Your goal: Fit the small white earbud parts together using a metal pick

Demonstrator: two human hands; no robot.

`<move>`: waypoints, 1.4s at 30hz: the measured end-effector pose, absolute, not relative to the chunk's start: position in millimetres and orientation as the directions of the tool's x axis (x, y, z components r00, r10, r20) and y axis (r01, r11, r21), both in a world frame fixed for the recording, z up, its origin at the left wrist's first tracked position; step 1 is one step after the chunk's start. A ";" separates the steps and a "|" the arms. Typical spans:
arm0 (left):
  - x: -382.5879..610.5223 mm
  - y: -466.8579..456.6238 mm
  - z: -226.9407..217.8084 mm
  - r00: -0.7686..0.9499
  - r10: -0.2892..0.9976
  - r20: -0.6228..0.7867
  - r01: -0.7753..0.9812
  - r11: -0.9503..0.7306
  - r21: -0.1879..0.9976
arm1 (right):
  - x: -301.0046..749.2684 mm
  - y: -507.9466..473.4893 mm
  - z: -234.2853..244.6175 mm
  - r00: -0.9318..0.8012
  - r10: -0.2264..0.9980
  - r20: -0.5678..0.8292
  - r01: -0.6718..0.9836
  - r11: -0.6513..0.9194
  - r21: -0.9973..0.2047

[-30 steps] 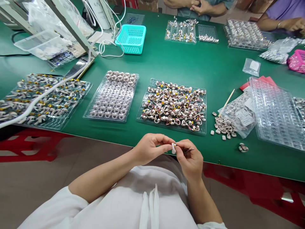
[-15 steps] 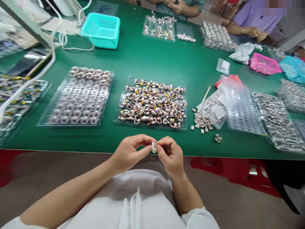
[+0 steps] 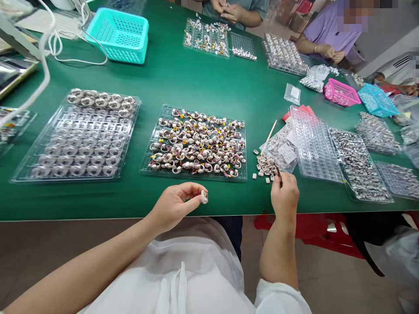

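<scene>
My left hand [image 3: 178,204] pinches a small whitish curved part [image 3: 204,197] with a bit of gold on it, just above the table's front edge. My right hand [image 3: 285,194] is closed around dark tweezers [image 3: 279,175], whose tips are at a pile of small white rounded caps [image 3: 266,165]. Whether the tips grip a cap I cannot tell. Ahead of my left hand lies a clear tray [image 3: 242,174] heaped with similar ring-shaped parts [image 3: 196,146] that show yellow and reddish bits.
On the left stands a tray [image 3: 19,172] with rows of ring-shaped parts, beyond it a turquoise basket [image 3: 131,54] and a white cable [image 3: 46,74]. A wooden stick [image 3: 269,137], a bag of caps [image 3: 281,150] and stacked clear trays [image 3: 316,148] lie right. Two people sit across.
My right hand has left the left hand and moved right to the pile of caps with the tweezers. My left hand keeps the curved part. The view has shifted a little to the right.
</scene>
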State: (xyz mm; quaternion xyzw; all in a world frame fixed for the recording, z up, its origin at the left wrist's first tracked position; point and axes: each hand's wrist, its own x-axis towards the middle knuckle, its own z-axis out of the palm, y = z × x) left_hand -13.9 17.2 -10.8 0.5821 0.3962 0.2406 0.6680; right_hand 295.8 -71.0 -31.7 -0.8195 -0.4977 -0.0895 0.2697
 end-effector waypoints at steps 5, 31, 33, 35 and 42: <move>-12.1 20.0 -16.3 0.563 0.777 -0.280 0.122 0.257 0.959 | 297.6 -43.9 -30.6 0.431 0.862 0.266 0.891 -0.360 -0.276; -17.6 25.4 -23.1 0.539 0.759 -0.365 0.058 0.399 0.915 | 272.3 -36.8 -16.8 0.249 0.963 0.103 0.967 -0.242 -0.075; -17.3 25.4 -22.6 0.532 0.762 -0.368 0.047 0.407 0.912 | 273.7 -35.7 -18.4 0.252 0.961 0.112 0.967 -0.245 -0.076; -16.9 24.9 -22.2 0.531 0.765 -0.364 0.026 0.415 0.910 | 276.6 -35.2 -21.1 0.250 0.959 0.134 0.967 -0.240 -0.088; -18.1 22.6 -21.8 0.521 0.782 -0.343 -0.066 0.437 0.897 | 280.3 -36.2 -26.4 0.246 0.928 0.281 0.969 -0.237 -0.067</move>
